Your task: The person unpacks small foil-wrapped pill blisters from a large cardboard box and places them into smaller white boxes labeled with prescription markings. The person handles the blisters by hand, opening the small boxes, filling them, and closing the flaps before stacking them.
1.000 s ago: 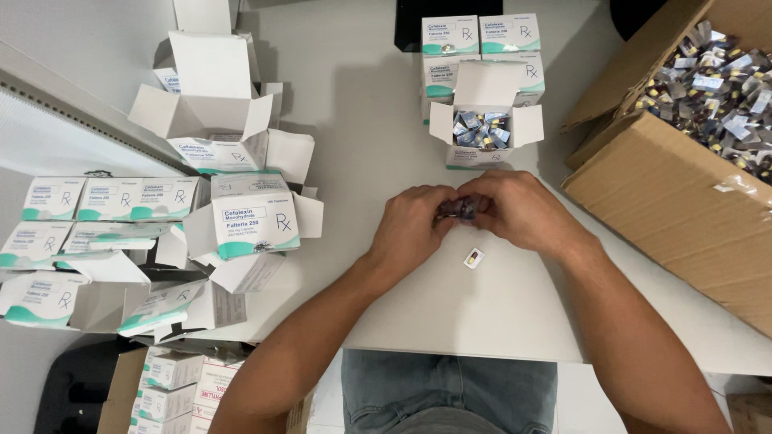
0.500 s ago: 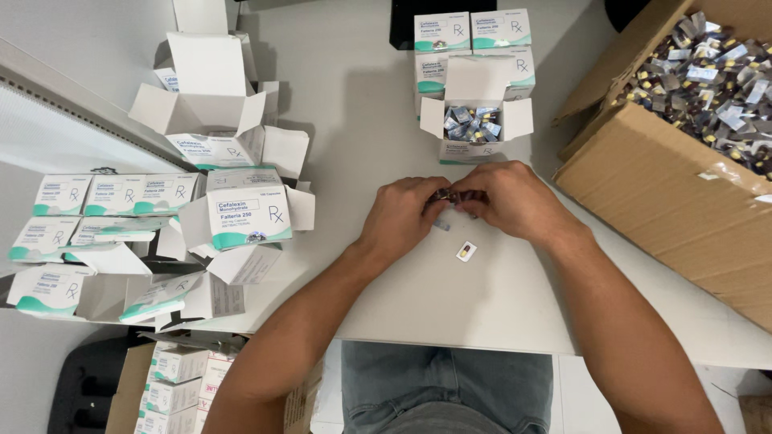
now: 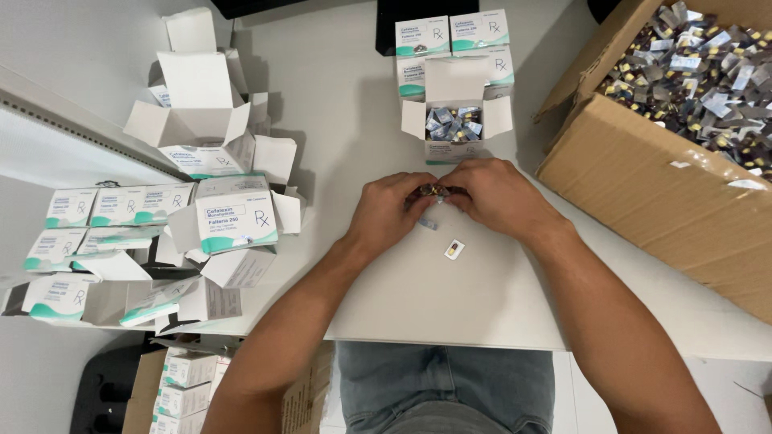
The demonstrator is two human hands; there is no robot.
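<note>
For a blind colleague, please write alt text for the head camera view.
Two hands, left hand and right hand, meet over a white table, pinching a small bunch of foil packets. One packet lies loose on the table nearby. An open carton of packets stands beyond the hands, a big cardboard box of packets on the right, and empty cartons on the left.

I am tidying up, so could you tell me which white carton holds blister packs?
The open carton just beyond the hands, flaps spread, blister pieces visible inside.
</note>
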